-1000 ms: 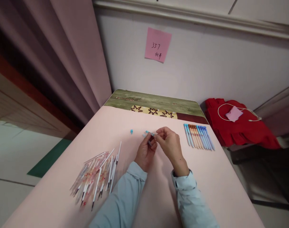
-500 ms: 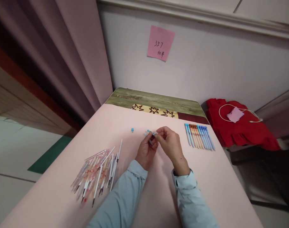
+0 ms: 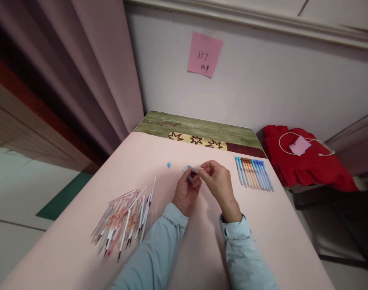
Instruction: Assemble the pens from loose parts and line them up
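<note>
Over the middle of the table, my left hand (image 3: 185,191) is closed around light-blue pen parts (image 3: 189,166). One short piece sticks out between its thumb and fingertips; another part shows lower, against the fingers. My right hand (image 3: 217,179) is pinched, its fingertips right beside the end of that short piece. Whatever sits in the pinch is too small to make out. A small bright-blue pen cap (image 3: 168,165) lies on the table, left of and beyond my hands. Nearer my left forearm is a loose pile of white pen refills and clear pen barrels (image 3: 123,219).
To the right, several finished-looking pens (image 3: 253,174) in blue and brown lie in a neat row. A pink cloth (image 3: 262,241) covers the table up to a green patterned strip (image 3: 199,123). Red fabric (image 3: 307,169) with a white cord rests beyond the right edge.
My right hand has drawn slightly up and to the right. The short pen piece at my left fingertips has shifted a little; my left hand stays almost still.
</note>
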`<state>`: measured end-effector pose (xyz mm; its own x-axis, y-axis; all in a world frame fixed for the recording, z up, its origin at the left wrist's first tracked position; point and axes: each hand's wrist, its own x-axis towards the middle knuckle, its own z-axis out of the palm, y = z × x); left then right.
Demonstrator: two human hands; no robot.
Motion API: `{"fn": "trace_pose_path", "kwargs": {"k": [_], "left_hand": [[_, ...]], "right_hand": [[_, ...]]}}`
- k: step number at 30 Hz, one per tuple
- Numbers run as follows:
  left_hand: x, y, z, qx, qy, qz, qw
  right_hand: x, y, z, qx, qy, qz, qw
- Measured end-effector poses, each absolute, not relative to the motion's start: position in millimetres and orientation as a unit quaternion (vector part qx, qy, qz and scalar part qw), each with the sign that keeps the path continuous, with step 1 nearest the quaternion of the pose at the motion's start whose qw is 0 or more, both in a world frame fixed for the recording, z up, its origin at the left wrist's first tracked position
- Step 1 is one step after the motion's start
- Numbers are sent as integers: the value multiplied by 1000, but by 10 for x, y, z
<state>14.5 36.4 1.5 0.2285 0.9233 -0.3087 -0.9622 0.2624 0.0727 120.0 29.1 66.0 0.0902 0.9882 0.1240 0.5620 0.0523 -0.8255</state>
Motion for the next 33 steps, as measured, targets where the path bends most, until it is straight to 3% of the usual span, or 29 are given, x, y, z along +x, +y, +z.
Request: {"fn": "trace_pose_path", "kwargs": {"k": [5, 11, 19, 29, 33], "left_hand": [[67, 384, 81, -118, 121, 637, 752], [78, 406, 63, -117, 163, 642, 740], [91, 364, 97, -100, 123, 621, 768], [55, 353, 95, -80, 126, 638, 755], [47, 362, 81, -96, 117, 637, 756]], "right_hand": [[1240, 283, 678, -632, -631, 246, 377], [1111, 221, 731, -613, -685, 247, 308], [923, 181, 639, -643, -727, 135, 200], [1079, 107, 865, -655, -725, 105, 184], [1384, 57, 1064, -658, -706, 135, 223]]}}
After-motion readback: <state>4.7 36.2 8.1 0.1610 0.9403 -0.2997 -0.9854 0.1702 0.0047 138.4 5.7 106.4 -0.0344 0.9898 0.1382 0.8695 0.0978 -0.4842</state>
